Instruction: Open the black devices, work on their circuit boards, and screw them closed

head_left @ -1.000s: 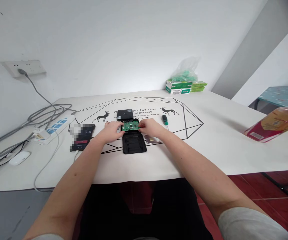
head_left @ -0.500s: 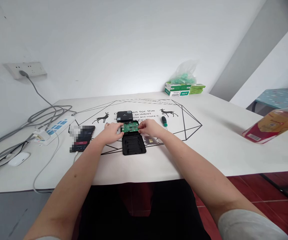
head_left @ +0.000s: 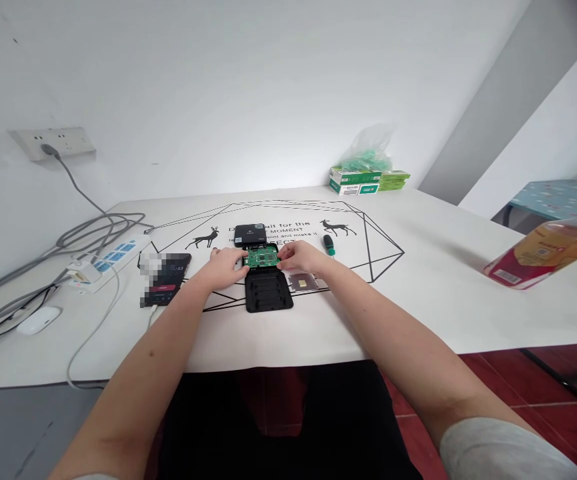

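Observation:
A green circuit board [head_left: 261, 257] lies over an open black plastic casing, held at its two ends. My left hand [head_left: 225, 267] has its thumb and fingers closed on the board's left end. At the right end, my right hand [head_left: 297, 258] pinches the board's edge between thumb and fingers. In front lies a black plastic cover [head_left: 268, 291], ribbed side up. A silvery metal plate [head_left: 303, 283] with a small pale square rests to its right, partly under my right hand. Behind the board sits a closed black box [head_left: 250, 235].
A green-and-black screwdriver [head_left: 329, 245] lies right of my hands. To the left are a phone [head_left: 171, 280], a power strip [head_left: 113, 260], cables and a white case [head_left: 39, 320]. Green-and-white boxes [head_left: 355, 180] stand at the back; a bottle of amber liquid [head_left: 543, 250] is at the right.
The board appears slightly shifted and tilted between my hands. Both hands keep their hold at its ends, and the other things stay where they were.

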